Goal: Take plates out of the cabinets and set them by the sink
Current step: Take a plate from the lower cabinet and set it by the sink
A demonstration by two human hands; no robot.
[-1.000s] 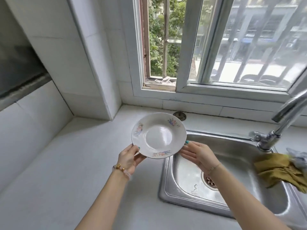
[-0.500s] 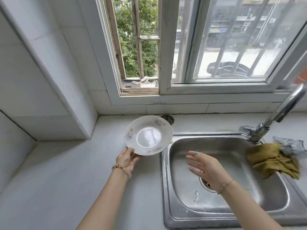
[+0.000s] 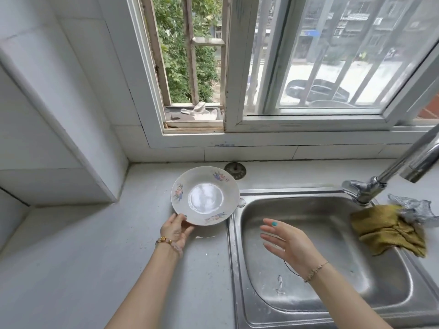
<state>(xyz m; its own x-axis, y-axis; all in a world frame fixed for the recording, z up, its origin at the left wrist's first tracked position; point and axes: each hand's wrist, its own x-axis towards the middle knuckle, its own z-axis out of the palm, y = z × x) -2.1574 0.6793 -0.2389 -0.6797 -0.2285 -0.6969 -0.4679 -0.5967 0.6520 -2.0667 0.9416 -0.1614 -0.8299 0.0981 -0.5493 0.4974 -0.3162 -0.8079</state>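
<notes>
White porcelain plate [image 3: 205,195], floral sprigs round the rim, pinched at its near edge by left hand [image 3: 175,230]: thumb on top of the rim, fingers beneath. Tilted a little toward the camera, over pale grey counter [image 3: 71,269] just left of steel sink [image 3: 234,269], right edge reaching the sink's far left corner. Near edge lifted, with a shadow beneath; far edge perhaps touching the counter, hard to tell from this angle.

Right hand [image 3: 288,241] over the basin, holding nothing, fingers straight and spread, pointing left toward the plate but apart from it; teal polish on one nail. Beaded bracelet [image 3: 169,242] with a gold charm on the left wrist, thin chain [image 3: 316,271] on the right.

Behind the plate, near the back wall, round metal strainer [image 3: 235,170] lying flat on the counter. Chrome faucet [image 3: 365,188] at the sink's far right corner, spout running out of frame to the right. Mustard-yellow cloth [image 3: 389,227] draped over the sink's right rim, crumpled grey rag [image 3: 415,208] touching its upper edge. White-framed window [image 3: 234,67] above, left pane open onto green foliage.
</notes>
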